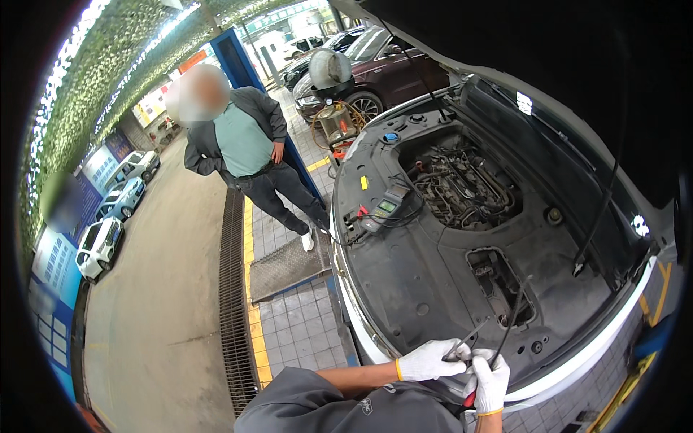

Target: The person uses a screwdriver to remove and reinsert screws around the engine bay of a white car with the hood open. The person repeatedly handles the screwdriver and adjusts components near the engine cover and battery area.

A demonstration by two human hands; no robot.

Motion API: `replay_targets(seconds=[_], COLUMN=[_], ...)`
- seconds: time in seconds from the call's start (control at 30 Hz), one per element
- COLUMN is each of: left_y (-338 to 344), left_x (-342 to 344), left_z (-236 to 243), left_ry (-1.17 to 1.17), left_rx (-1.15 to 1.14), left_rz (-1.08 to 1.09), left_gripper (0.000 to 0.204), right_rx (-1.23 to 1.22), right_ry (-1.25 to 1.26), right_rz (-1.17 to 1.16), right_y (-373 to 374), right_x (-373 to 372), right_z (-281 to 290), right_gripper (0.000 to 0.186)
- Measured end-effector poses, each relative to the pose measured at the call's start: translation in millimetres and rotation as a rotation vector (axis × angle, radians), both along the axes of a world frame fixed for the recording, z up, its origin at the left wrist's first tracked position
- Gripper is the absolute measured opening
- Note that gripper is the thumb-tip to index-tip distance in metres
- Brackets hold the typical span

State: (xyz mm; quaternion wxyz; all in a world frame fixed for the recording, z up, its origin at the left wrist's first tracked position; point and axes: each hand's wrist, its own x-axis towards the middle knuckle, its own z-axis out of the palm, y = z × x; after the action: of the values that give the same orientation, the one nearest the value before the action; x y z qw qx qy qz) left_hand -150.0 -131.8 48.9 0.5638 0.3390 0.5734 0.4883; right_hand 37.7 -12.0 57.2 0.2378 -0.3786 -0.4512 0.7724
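Both my hands wear white knit gloves with yellow cuffs and are close together over the front edge of the car's engine bay. My left hand (432, 361) is closed on a thin grey metal tool (473, 331) whose tip points up and to the right; its exact kind is unclear. In my right hand (489, 380) is a long, thin dark rod (515, 307), reaching over a rectangular opening (534, 317) in the black cover. A red piece, perhaps a handle, shows below the right hand. My fingers partly hide where the two tools meet.
The exposed engine (469, 184) lies farther in. A handheld tester (388, 207) with cables rests on the cover near a blue cap (390, 137). A prop rod (601, 209) holds the hood overhead. A person (249, 137) stands at left beside a blue post (238, 61).
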Motion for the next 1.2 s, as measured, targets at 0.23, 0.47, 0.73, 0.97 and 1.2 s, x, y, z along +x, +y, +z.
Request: replay_targets(seconds=[0.23, 0.47, 0.73, 0.97, 1.2], left_y=[-8.7, -12.8, -25.1, 0.1, 26.4], left_x=[5.6, 3.2, 9.2, 22.5, 33.6], left_z=[-4.5, -18.4, -18.3, -25.6, -5.6], left_ry=[0.176, 0.323, 0.201, 0.081, 0.666], left_rx=[0.154, 0.162, 0.104, 0.004, 0.237], left_rz=[0.099, -0.007, -0.039, 0.155, 0.037], left_gripper=[0.027, 0.067, 0.05, 0.032, 0.021], right_rx=[-0.055, -0.034, 0.006, 0.004, 0.674], right_ry=[-0.039, -0.003, -0.169, -0.225, -0.416], right_rz=[0.078, 0.087, 0.276, 0.331, 0.516], right_y=[0.3, -11.3, -12.6, -19.5, -18.4], right_x=[-5.1, 5.9, 28.9, 52.3, 45.8], right_z=[3.6, -22.4, 13.3, -16.9, -22.2], right_gripper=[0.016, 0.016, 0.024, 0.034, 0.054])
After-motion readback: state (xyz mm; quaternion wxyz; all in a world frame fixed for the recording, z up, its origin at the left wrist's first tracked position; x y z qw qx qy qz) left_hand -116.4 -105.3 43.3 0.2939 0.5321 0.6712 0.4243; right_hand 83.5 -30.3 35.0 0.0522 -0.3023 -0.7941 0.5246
